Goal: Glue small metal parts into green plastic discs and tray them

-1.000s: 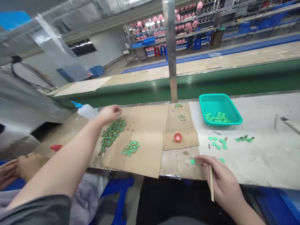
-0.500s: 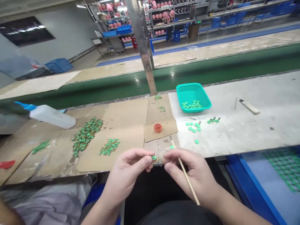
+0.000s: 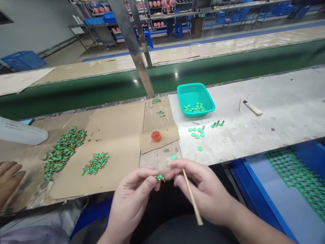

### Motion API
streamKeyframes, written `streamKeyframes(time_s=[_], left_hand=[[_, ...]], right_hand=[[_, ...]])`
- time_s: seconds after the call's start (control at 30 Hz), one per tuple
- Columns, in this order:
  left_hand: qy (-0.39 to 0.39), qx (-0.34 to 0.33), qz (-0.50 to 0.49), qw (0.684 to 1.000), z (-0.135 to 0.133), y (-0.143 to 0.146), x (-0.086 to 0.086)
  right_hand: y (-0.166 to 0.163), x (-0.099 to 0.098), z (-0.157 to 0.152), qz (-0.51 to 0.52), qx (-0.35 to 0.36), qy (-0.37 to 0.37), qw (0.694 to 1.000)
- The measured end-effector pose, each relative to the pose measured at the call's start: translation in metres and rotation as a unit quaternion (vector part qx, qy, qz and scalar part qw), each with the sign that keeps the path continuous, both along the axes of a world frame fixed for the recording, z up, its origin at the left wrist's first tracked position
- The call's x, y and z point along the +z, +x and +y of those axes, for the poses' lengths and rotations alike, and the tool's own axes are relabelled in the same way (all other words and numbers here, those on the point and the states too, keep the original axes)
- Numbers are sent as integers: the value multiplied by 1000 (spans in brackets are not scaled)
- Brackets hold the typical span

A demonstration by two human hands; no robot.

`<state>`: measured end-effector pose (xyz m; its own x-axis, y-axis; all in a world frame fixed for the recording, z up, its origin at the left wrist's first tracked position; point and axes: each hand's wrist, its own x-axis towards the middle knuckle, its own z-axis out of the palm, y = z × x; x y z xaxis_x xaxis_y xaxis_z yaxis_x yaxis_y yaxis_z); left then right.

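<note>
Between thumb and fingertips, my left hand (image 3: 134,195) pinches a small green-and-gold piece (image 3: 159,177) just in front of the table edge. A thin wooden stick (image 3: 192,196) slants through my right hand (image 3: 205,189), whose fingers are closed round it close to the piece. The stick's far tip is hard to make out. Beyond my hands lie a single green disc (image 3: 173,157) and a small orange-red cup (image 3: 155,137) on cardboard. To the left are a large pile of green-and-gold pieces (image 3: 64,149) and a smaller pile (image 3: 95,163).
A teal basket (image 3: 196,114) holds green discs; several loose discs (image 3: 197,136) lie before it. A wooden-handled brush (image 3: 253,108) rests farther right. At far left are a white bottle (image 3: 22,131) and another person's hand (image 3: 10,181). A blue tray (image 3: 264,195) stands lower right.
My view has turned right, so the table's things sit farther left. Another person's hand has come in at the left edge. My hands keep hold of the piece and the stick.
</note>
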<state>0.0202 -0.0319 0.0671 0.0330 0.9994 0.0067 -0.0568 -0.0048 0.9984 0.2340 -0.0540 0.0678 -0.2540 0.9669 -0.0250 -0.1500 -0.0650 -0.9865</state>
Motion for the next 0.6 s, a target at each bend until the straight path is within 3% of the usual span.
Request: streamKeyframes(time_s=[0.1, 0.17, 0.3, 0.43, 0.6], left_hand=[[8, 41, 80, 996, 10, -7, -10], [0, 42, 116, 992, 18, -10, -18], [-9, 13, 169, 985, 32, -3, -33], [40, -8, 253, 967, 40, 4, -41], [115, -24, 325, 939, 42, 5, -45]], right_hand=[[26, -7, 6, -169, -41, 167, 971], [39, -11, 15, -238, -59, 215, 945], [42, -21, 37, -246, -99, 236, 935], [29, -35, 51, -152, -131, 210, 957], [32, -46, 54, -159, -104, 218, 957]])
